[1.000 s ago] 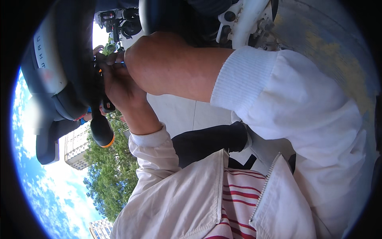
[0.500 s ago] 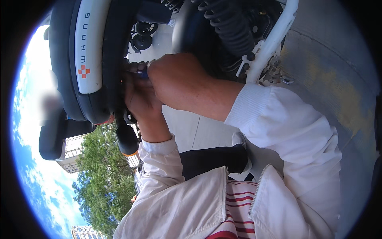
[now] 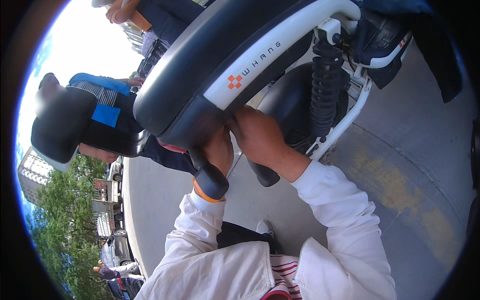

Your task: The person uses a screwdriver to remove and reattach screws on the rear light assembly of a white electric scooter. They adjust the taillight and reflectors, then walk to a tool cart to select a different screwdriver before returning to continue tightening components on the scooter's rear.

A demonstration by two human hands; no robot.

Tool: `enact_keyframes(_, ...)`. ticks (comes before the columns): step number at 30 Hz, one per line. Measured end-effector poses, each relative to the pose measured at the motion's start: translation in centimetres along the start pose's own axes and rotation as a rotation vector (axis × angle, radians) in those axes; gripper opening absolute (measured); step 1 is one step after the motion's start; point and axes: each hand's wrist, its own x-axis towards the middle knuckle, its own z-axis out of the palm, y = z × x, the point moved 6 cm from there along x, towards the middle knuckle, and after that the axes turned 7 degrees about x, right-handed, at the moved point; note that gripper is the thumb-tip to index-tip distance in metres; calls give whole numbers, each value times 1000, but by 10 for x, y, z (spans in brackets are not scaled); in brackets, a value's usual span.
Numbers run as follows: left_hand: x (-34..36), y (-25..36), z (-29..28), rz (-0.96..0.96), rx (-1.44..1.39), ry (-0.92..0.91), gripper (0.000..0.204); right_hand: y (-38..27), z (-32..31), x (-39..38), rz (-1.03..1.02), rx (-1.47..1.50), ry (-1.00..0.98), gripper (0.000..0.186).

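Both my hands reach under the black tail of an electric scooter [image 3: 200, 120], below its white side panel [image 3: 260, 55]. My right hand [image 3: 262, 137] is curled closed with its knuckles up against the tail's underside. What its fingers grip is hidden. Close beside it, my left hand [image 3: 220, 152] goes up behind a black turn signal with an orange lens [image 3: 211, 182]. The left fingers are out of sight behind the tail and the right hand. A second black turn signal [image 3: 265, 175] hangs just below my right wrist.
A black coil shock absorber [image 3: 326, 90] and a white frame tube [image 3: 345, 122] stand right of my hands, beside the rear fender [image 3: 282, 110]. At left, a black padded backrest [image 3: 65, 122] juts out. A person in a striped top [image 3: 92, 90] is beyond it.
My view has swung, so the scooter's tail now lies slanted and farther right. Earlier a blue-handled tool showed between my hands; now it is out of sight. Both hands remain under the tail.
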Motion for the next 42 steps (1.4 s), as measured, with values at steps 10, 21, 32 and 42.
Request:
enact_keyframes(10,-7,-6,22,-80,-565,-22,37,-2,11,-3,25,248,57,14)
enact_keyframes(21,0,-38,39,145,-789,-45,38,16,28,-7,-115,426,199,17)
enact_keyframes(32,-4,-36,22,303,-355,-8,33,12,28,-5,-56,374,142,20)
enact_keyframes(42,-1,-21,21,-48,-706,-67,36,4,26,-3,68,597,115,22)
